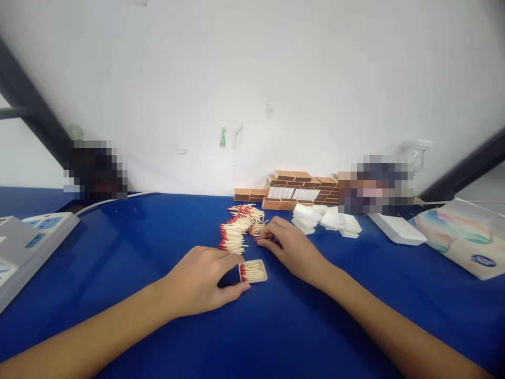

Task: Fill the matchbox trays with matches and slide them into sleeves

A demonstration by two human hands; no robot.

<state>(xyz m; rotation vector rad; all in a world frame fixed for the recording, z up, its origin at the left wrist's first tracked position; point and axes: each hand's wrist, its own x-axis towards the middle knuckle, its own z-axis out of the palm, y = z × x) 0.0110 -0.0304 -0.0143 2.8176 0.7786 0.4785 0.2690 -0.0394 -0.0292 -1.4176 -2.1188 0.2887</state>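
My left hand [209,276] holds a small white matchbox tray [265,271] by its sides, thumb at the near edge and fingers at the far edge. Red-headed matches [252,272] lie side by side inside it, heads to the left. Beyond the tray, a curved pile of loose matches [234,229] rests on the blue table. My right hand [290,242] is at the pile's right side, thumb and forefinger pinched on matches [257,239]; how many is hidden by the fingers.
Brown matchboxes [284,202] are stacked along the white wall. Several white trays [305,217] lie in a heap to their front right. Farther right are a white box [400,230] and a tissue pack [457,237]. A grey power strip [35,247] lies at left.
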